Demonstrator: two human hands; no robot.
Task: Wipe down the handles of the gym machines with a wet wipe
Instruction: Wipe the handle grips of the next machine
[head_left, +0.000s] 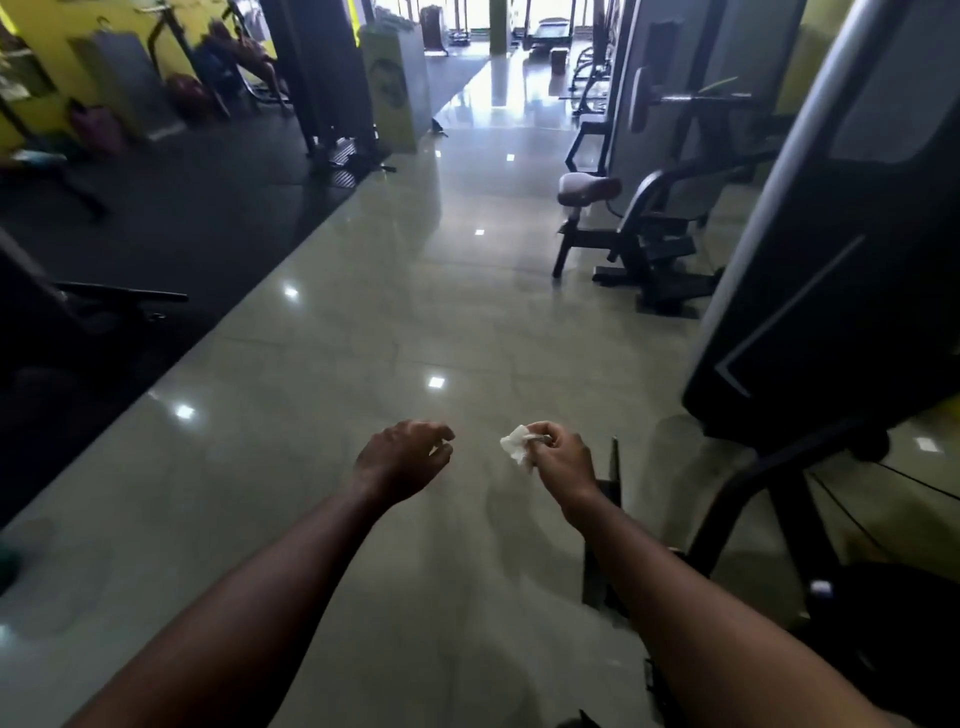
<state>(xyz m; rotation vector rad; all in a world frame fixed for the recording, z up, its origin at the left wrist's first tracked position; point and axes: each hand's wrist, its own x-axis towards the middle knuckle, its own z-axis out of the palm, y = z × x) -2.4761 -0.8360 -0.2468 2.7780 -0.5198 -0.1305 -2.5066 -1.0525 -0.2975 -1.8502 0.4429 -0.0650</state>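
I am standing in a gym, and a shiny gray floor (415, 312) is stretching out in front of me. I am holding both arms out over it. My right hand (563, 460) is pinching a small white wet wipe (516, 446), and the wipe is poking out of my fingers. My left hand (402, 460) is hanging just left of the wipe, not touching it. Its fingers are loosely bent and are holding nothing. A big black machine (831, 260) is standing near the wipe, on its right. Far past the wipe, another machine with a white seat (589, 188) is sitting on the floor. A dark mat (208, 208) is lying well to the left of the wipe.
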